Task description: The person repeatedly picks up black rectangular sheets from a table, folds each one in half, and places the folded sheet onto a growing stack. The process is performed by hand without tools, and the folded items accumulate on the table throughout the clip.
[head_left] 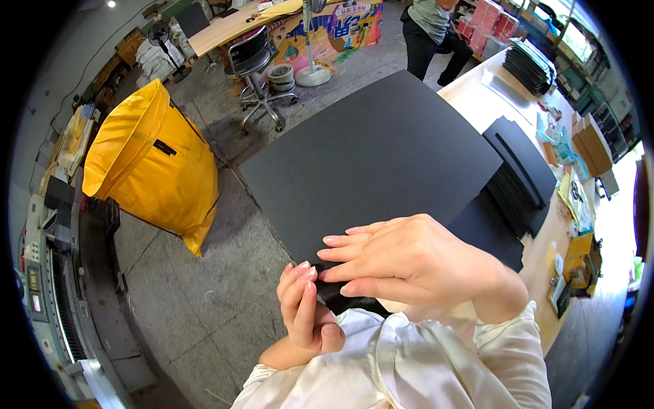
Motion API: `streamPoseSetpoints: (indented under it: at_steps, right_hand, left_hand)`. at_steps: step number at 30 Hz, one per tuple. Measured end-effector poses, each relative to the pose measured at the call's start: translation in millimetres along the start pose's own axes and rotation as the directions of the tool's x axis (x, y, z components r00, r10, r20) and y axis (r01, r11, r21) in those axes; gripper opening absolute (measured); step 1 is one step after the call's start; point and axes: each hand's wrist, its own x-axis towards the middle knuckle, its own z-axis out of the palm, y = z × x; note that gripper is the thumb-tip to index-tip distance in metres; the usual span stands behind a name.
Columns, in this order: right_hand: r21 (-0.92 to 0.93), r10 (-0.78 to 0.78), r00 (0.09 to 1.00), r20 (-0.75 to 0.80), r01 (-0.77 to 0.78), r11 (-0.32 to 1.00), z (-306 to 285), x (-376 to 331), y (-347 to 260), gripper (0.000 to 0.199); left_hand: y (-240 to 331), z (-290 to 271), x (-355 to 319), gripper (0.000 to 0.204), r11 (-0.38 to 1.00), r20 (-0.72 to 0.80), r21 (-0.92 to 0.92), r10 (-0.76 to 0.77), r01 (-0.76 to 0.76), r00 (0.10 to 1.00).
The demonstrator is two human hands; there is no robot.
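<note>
A large flat black sheet (375, 150), perhaps card or foam board, stretches out in front of me. Its near edge is close to my body, where a dark folded or curled part (334, 296) shows between my hands. My left hand (304, 310) is closed at that near left corner, fingers bent up against the edge. Across the near part of the sheet lies my right hand (402, 262), its fingers stretched out toward the left and holding nothing visible. Its palm is hidden, so I cannot tell how firmly it presses.
More black sheets (521, 170) lie on the wooden table (480, 95) at right, with a black stack (530, 66) farther back. Left stand a yellow sack (160, 157) and a machine (37, 293). A swivel chair (252, 65) and a seated person (432, 34) are beyond.
</note>
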Motion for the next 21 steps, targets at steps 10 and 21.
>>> streamPoseSetpoints:
  at_steps: [10,21]
  right_hand:
    - [0.007,0.015,1.000,-0.003,-0.015,1.000,-1.5,-0.1,0.7,0.021]
    - [0.000,0.002,1.000,-0.002,-0.002,1.000,-0.4,-0.6,1.8,0.022]
  left_hand:
    - [-2.1,0.2,1.1,0.059,0.999,0.039,0.016,0.041,-0.042,0.998]
    - [-2.4,5.0,-5.4,0.053,0.995,-0.064,0.049,0.085,-0.082,0.994]
